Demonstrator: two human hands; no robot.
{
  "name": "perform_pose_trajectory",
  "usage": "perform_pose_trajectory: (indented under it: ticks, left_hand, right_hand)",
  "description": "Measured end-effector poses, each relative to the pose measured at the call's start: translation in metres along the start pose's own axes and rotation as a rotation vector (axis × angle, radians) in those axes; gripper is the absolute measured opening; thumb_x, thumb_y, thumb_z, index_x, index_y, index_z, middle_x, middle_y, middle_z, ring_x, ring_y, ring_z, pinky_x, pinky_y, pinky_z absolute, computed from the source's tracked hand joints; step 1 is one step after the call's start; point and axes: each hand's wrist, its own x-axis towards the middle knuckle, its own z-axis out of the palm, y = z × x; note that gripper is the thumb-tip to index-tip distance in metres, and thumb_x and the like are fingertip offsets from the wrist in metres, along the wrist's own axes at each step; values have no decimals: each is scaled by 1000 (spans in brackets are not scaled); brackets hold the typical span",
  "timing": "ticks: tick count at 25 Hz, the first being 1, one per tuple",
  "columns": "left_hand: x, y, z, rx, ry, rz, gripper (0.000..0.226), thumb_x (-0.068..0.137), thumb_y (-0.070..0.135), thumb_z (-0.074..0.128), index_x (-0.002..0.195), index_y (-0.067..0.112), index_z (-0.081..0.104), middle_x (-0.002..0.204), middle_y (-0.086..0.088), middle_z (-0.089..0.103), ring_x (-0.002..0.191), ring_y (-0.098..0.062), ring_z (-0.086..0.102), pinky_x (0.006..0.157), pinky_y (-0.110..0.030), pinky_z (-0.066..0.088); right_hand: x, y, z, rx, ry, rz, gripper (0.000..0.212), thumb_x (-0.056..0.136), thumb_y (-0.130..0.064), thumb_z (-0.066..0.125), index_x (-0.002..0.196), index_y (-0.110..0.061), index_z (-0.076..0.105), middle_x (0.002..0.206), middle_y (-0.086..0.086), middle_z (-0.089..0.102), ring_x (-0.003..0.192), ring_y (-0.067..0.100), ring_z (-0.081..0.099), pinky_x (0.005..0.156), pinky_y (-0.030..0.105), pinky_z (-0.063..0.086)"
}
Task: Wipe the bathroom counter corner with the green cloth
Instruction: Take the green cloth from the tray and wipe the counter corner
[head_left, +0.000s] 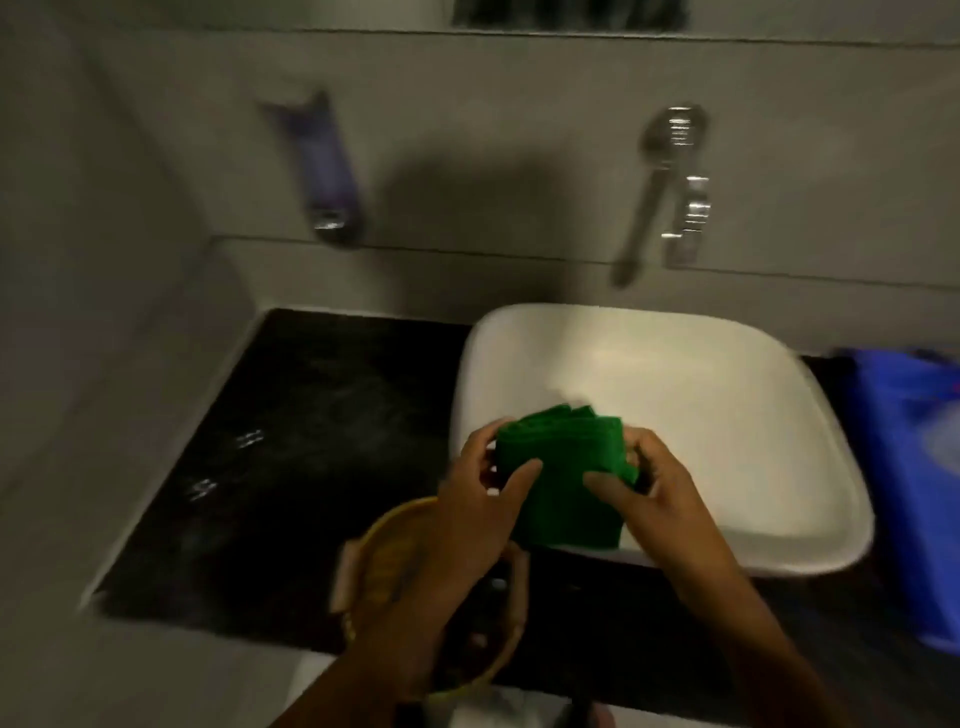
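Near the lower centre of the frame, the folded green cloth (563, 478) is gripped between the left hand (480, 499) and right hand (644, 488), fingers clasped on its edges, over the white sink's (727, 395) near-left rim. Dark bench (291, 441) lies left.

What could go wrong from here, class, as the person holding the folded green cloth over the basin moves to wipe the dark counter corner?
1. The woven basket sits at the counter's front edge under the left forearm; a sweep leftwards could knock it off.
2. Both hands, left and right, grip the green cloth folded thick, so it may miss the tight corner of the black counter.
3. Light glints on the counter suggest wetness; wiping might smear it.
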Motion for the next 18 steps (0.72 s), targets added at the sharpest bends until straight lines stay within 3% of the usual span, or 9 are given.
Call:
perform_pose_trajectory:
  ticks: [2, 4, 6, 7, 9, 10, 11, 13, 18]
  left_hand:
    - [-22, -37, -98, 39, 229, -38, 46, 83, 33, 69, 121, 46, 48, 117, 8, 64, 104, -5, 63, 86, -27, 55]
    - [-45, -79, -178, 119, 433, -84, 49, 84, 34, 67, 126, 44, 43, 120, 10, 60, 104, -1, 60, 86, -17, 52]
    - [-61, -112, -228, 171, 527, -124, 49, 87, 31, 64, 129, 40, 41, 121, 5, 59, 104, -6, 61, 85, -16, 53]
    - [-65, -128, -248, 166, 552, -169, 49, 89, 30, 62, 131, 36, 39, 124, 0, 59, 109, -14, 61, 89, -27, 55]
    - [-71, -151, -281, 198, 551, -243, 48, 93, 34, 53, 138, 29, 34, 136, -9, 53, 121, -25, 55, 97, -48, 51]
    - [-76, -162, -295, 274, 535, -250, 49, 95, 39, 44, 141, 25, 31, 142, -11, 49, 126, -27, 50, 101, -50, 48]
    - [-83, -174, -307, 388, 519, -261, 52, 96, 44, 32, 143, 21, 29, 146, -13, 44, 132, -28, 45, 106, -50, 43]
    - [-103, -201, -323, 709, 449, -263, 66, 96, 50, 10, 143, 10, 32, 149, -17, 39, 138, -31, 35, 113, -46, 32]
    - [-126, -241, -325, 953, 311, -263, 69, 96, 50, 3, 146, 7, 20, 157, -13, 19, 145, -28, 15, 114, -28, -2]
  right_hand:
    - [-3, -11, 103, -178, -193, -57, 53, 85, -15, 70, 127, -32, 45, 108, -3, 68, 95, 15, 69, 79, 32, 60]
    - [-5, -8, 200, -320, -332, -277, 57, 89, -17, 64, 137, -31, 37, 122, -4, 59, 106, 11, 62, 89, 23, 52]
    - [-2, 8, 275, -515, -446, -446, 42, 96, -16, 52, 136, -25, 44, 128, 5, 51, 100, 14, 56, 78, 12, 43]
    - [1, 17, 309, -631, -489, -448, 37, 97, -15, 46, 133, -25, 48, 127, 10, 48, 91, 17, 53, 68, 14, 41]
    - [6, 33, 364, -802, -516, -403, 38, 98, -21, 42, 135, -26, 46, 136, 15, 39, 98, 24, 54, 75, 29, 48]
    - [7, 44, 384, -924, -513, -422, 43, 97, -29, 41, 140, -28, 40, 147, 16, 30, 120, 33, 48, 93, 39, 47]
    - [7, 54, 401, -1047, -533, -476, 51, 96, -41, 37, 146, -30, 31, 157, 14, 17, 141, 37, 27, 112, 49, 32]
    - [4, 76, 422, -1221, -647, -603, 64, 94, -58, 25, 152, -31, 16, 163, 11, -2, 149, 32, -9, 118, 58, -3]
    - [21, 96, 460, -1354, -700, -883, 55, 96, -52, 28, 147, -30, 34, 158, 8, 30, 147, 28, 22, 113, 60, 4]
